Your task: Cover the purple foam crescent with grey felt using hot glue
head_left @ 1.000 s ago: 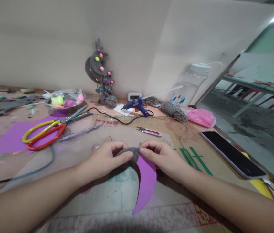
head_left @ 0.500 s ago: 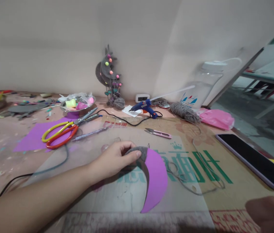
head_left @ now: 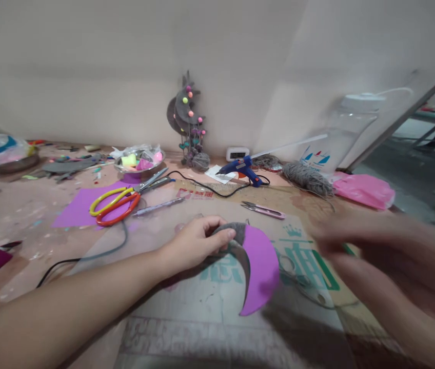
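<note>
Your left hand (head_left: 202,238) grips the far-left end of a flat purple crescent, foam or card by its look (head_left: 261,271), with thumb on top and fingers curled behind. The end in that pinch is covered by grey yarn wrapping (head_left: 236,232). The crescent sits at the middle of the workspace, its bare tip pointing toward the near side. Your right hand (head_left: 387,266) is off to the right, apart from the crescent and blurred; you cannot tell from this view whether its fingers hold anything.

As for progress, the yarn covers only a short stretch at the held end. The larger part of the curve, from just beside your fingers down to the near tip, shows plain purple, so by this look you have a small share covered and most left bare.

Just right of the crescent, a loose grey yarn strand (head_left: 310,294) trails in loops over the printed board. Beyond your hands lie pink-handled metal thread snips (head_left: 265,210), and to the left, large scissors with yellow and red handles (head_left: 115,205) partly over a purple sheet (head_left: 73,207). Farther back are a blue glue gun (head_left: 244,166) and, to its right, a thick grey yarn bundle (head_left: 308,179). At the far wall is a grey crescent ornament dotted with coloured balls (head_left: 189,110).
</note>
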Motion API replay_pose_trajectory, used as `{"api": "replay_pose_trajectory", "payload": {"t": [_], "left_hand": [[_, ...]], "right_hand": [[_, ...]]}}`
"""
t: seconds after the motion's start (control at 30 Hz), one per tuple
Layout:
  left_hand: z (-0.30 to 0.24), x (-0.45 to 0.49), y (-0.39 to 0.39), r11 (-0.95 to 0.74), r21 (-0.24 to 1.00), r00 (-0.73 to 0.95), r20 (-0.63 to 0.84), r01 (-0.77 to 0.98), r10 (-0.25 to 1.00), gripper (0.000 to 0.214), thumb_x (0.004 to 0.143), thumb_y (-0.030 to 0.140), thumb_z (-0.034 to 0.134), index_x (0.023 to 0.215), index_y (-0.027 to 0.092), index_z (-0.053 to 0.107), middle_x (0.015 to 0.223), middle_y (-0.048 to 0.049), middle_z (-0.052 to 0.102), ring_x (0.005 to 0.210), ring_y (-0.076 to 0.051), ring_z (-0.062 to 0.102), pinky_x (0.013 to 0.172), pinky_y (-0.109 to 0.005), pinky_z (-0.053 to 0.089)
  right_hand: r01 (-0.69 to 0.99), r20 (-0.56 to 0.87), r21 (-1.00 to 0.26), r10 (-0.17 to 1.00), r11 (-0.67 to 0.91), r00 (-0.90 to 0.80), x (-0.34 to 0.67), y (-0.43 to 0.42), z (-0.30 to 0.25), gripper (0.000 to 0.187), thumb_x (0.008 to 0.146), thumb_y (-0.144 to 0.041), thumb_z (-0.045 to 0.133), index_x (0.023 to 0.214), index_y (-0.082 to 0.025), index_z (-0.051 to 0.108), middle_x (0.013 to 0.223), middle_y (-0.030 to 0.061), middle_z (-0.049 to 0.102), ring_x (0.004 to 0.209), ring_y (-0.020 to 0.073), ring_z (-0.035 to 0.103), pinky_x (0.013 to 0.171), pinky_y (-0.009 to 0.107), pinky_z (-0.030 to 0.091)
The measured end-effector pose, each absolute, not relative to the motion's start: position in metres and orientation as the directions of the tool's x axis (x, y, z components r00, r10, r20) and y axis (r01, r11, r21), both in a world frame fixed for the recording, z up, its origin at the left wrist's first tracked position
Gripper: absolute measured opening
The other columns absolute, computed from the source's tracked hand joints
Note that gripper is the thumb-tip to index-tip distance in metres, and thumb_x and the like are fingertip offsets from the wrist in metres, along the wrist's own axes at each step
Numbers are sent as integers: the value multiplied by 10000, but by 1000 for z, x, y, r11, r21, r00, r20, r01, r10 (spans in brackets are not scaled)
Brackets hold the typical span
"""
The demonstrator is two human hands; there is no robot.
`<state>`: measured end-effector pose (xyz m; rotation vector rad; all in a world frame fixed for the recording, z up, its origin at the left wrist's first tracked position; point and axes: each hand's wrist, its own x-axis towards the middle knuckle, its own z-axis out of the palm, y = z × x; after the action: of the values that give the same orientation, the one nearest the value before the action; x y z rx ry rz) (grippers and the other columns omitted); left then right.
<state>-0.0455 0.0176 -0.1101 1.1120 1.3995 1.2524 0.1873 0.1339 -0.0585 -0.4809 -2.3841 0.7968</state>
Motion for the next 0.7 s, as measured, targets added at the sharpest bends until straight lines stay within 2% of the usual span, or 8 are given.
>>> {"api": "replay_pose_trajectory", "payload": {"t": [0.1,0.2,0.27,0.37,0.47,0.57,0.7], "left_hand": [[-112,-46,19,41,999,-197,-36,24,980,300,840,440,529,724,168,477,557,67,412,471,-56,347,452,-191,267],[-114,-45,19,53,998,-238,-45,27,970,303,831,455,535,739,170,487,564,64,408,472,-61,353,444,-193,266],[-114,-45,19,64,997,-246,-51,43,968,306,831,459,530,738,170,492,573,60,419,477,-65,365,446,-193,275],[-112,-44,19,82,994,-239,-64,66,969,308,831,461,525,733,171,496,578,57,435,481,-68,376,451,-193,288],[-109,-44,18,82,996,-246,-72,33,967,315,828,467,527,722,172,490,581,56,446,482,-66,381,455,-187,291],[-109,-44,18,81,997,-236,-81,-8,968,311,826,465,531,726,173,492,574,57,446,479,-64,374,455,-183,285],[-109,-43,17,86,995,-187,-76,46,979,302,820,446,551,721,169,485,566,70,411,489,-64,364,465,-183,283]], "right_hand": [[221,265,-670,506,709,-821,143,145,-52,197,854,-412,532,961,-254,581,838,55,637,739,197,593,573,299,454],[301,80,-695,486,653,-870,123,148,-61,224,864,-405,492,835,-205,587,731,23,608,656,154,546,568,273,409],[322,17,-713,474,623,-880,122,146,-68,260,862,-392,490,729,-187,578,663,8,568,620,136,510,566,261,383],[314,-38,-788,468,529,-883,125,143,-75,312,864,-403,477,658,-176,535,618,-8,508,582,115,464,552,244,359],[296,-64,-865,495,406,-866,127,142,-80,320,866,-437,466,677,-179,492,602,-29,446,547,95,409,515,225,327],[287,-66,-892,527,349,-847,128,143,-83,331,859,-451,468,664,-184,444,590,-47,383,524,83,351,484,216,284],[267,-60,-911,537,316,-841,128,142,-83,335,856,-465,482,701,-168,489,636,-33,422,563,84,380,506,213,303]]}}
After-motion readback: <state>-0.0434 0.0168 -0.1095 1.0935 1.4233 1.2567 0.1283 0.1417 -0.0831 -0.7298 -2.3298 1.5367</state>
